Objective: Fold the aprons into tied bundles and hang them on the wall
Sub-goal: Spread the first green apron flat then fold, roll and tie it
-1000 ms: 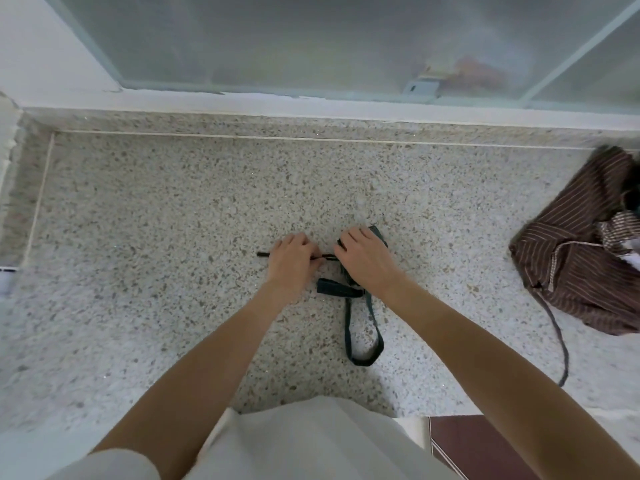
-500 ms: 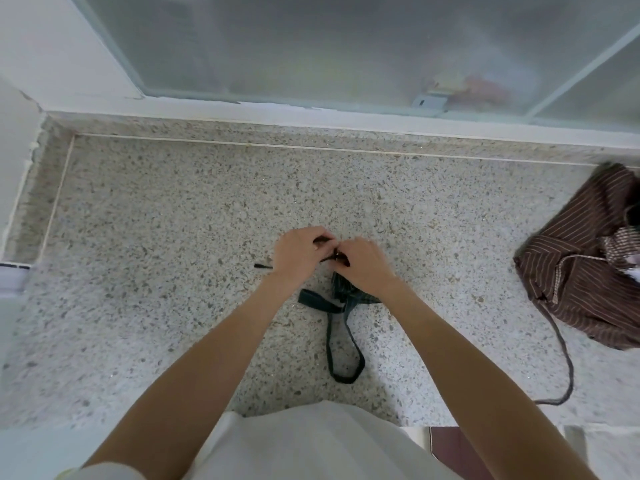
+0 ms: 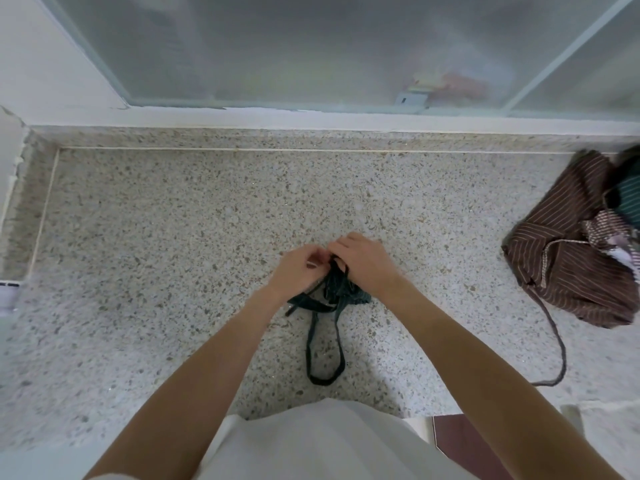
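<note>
A dark green apron bundle lies on the speckled stone counter, mostly hidden under my hands. My left hand and my right hand meet over the bundle, fingers curled and pinching its thin dark strap at the top. A long strap loop trails from the bundle toward me across the counter.
A crumpled brown striped apron lies at the right, its thin tie curling over the counter. Other fabric sits behind it. A frosted window and white sill run along the back. A dark red surface shows at the bottom.
My hands have come together over the bundle. The strap end that stuck out to the left has been drawn in, and the bundle now sits gathered beneath my hands.
</note>
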{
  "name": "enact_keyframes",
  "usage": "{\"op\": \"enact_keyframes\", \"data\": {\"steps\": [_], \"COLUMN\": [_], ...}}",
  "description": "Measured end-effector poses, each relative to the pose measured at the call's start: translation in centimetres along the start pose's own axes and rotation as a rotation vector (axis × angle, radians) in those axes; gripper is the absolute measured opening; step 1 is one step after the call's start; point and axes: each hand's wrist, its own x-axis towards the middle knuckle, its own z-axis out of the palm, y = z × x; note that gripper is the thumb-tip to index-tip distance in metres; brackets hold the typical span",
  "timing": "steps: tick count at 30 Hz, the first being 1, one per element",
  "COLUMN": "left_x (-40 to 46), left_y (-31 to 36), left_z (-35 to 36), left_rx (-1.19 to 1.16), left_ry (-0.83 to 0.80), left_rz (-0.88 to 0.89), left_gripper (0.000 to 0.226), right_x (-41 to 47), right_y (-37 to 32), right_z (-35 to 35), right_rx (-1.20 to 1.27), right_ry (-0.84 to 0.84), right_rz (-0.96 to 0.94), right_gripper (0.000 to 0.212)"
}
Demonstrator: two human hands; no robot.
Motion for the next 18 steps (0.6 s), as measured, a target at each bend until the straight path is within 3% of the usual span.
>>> {"op": "enact_keyframes", "data": {"steps": [5,8,10,11,18], "left_x": [-0.7,-1.2,-1.3,-1.2,-1.5], "left_y": [0.3,-0.2,-0.2,-0.2,0.9], "left_z": [0.1,-0.5,-0.9,-1.1,-2.2], "left_rx": [-0.08,-0.063,-0.029,-0.01,0.227], "left_ry": [0.104,0.064,0.026,0.02,0.006], "left_rz": [0.032,0.093,0.138,0.161,0.277], "left_gripper": [0.011,0.021,0.025,0.024,0.015], "right_x": [-1.1,-1.7,-2.0,-2.1,-2.5], "right_y": [-1.1,-1.6,-2.0,-2.0,-2.3], "right_z": [1.5,1.9,2.1,2.1,2.8], "right_rx": [-0.239,-0.203,-0.125,-0.094,-0.03], "right_ry": [0.295,0.314,0.305,0.31,0.345], "right_rz": [-0.043,0.003,0.048,0.063,0.112], "right_gripper": [0.014,0.021,0.014,0.005,0.009]}}
